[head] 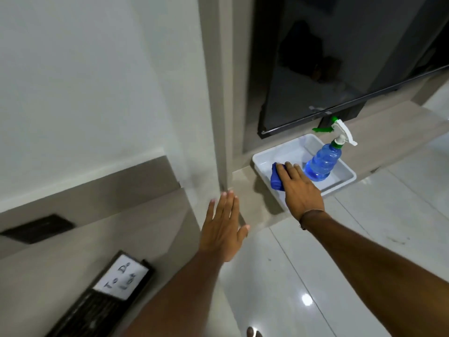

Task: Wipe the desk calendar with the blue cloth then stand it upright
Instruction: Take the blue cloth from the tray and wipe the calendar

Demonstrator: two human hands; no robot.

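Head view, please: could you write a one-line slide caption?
Right hand reaches the blue cloth in the white tray beside a spray bottle; left hand hovers open.

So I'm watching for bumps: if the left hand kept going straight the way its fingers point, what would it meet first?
Probably the grey wall corner: the open left hand points at it with nothing between, though depth is unclear.

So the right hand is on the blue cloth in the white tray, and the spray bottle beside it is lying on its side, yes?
Not quite. In the head view the spray bottle stands upright in the white tray, not on its side. The rest holds: the right hand is on the blue cloth in that tray.
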